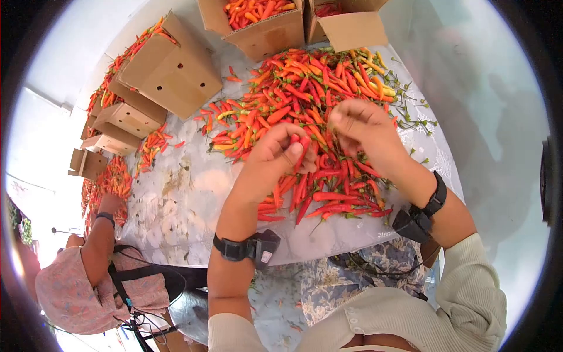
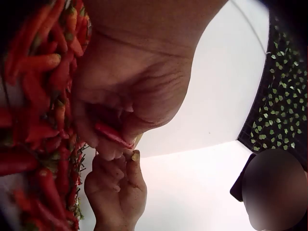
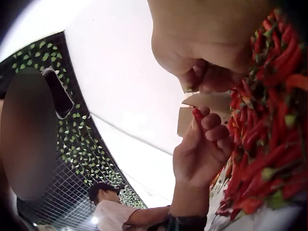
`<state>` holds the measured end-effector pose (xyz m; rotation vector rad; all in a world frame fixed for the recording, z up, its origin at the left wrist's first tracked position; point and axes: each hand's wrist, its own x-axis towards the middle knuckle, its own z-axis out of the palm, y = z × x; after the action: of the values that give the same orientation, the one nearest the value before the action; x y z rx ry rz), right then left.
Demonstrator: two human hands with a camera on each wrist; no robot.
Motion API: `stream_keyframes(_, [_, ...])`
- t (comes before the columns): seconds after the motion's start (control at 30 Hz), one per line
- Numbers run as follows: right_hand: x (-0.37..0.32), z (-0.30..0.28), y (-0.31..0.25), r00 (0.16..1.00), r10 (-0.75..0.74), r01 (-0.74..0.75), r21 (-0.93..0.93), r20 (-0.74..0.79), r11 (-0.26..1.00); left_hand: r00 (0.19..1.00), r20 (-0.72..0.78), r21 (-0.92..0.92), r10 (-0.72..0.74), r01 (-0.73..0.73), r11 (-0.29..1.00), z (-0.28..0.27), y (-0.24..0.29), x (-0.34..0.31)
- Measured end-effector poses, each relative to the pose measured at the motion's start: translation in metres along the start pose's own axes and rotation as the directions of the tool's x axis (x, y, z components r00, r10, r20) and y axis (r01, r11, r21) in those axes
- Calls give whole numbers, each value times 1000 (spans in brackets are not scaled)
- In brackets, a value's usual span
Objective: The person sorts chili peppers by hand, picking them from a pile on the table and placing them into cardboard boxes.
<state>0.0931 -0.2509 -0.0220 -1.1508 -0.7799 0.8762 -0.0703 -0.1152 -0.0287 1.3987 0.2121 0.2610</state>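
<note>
My left hand (image 1: 272, 155) grips a red chili pepper (image 1: 302, 154) over the front of a big chili heap (image 1: 328, 193). In the left wrist view, the red pepper (image 2: 113, 134) lies between the curled fingers and the thumb. Facing it, my right hand (image 1: 369, 132) hovers above the heap with its fingers bent in and the thumb close to the index finger. No pepper shows in it. The right wrist view has the left hand (image 3: 202, 154) with a red pepper tip (image 3: 197, 114) poking out beside its thumb.
Cardboard boxes of chilies (image 1: 264, 32) stand along the far edge, and a tall box (image 1: 173, 73) with more boxes at left. Loose green stems (image 1: 419, 114) lie on the right of the patterned tablecloth (image 1: 199, 199). Another person (image 1: 88, 281) works at the left with a hand in chilies.
</note>
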Motion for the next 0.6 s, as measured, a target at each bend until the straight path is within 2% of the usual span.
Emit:
stream_keyframes(0.07, [7, -5, 3, 950, -267, 231, -213, -164, 949, 994, -105, -70, -24, 17, 997, 5, 5, 0])
stream_keyframes(0.1, [5, -5, 0, 887, -410, 280, -460, -214, 843, 991, -135, -79, -8, -3, 997, 6, 6, 1])
stream_keyframes(0.2, [4, -4, 0, 791, -608, 409, -682, -67, 606, 990, -141, -141, 2, -22, 990, -1, 5, 4])
stream_keyframes(0.27, [1, -4, -1, 853, -480, 464, -715, 203, 523, 981, -195, -151, -15, -15, 988, 1, 9, 3])
stream_keyframes(0.33, [-5, 2, 4, 836, -334, 549, -667, 436, 503, 975, -222, -113, -13, -13, 994, 0, 10, 2])
stream_keyframes(0.37, [-8, 8, 8, 811, -315, 585, -695, 492, 418, 975, -221, -69, 0, -15, 998, -2, 10, 1])
stream_keyframes(0.47, [-12, 12, 21, 785, -250, 620, -711, 567, 331, 967, -252, -34, 25, -35, 999, -4, 8, 1])
stream_keyframes(0.6, [-11, 9, 12, 789, -159, 609, -723, 593, 327, 957, -289, -84, -8, -17, 996, -7, 8, 2])
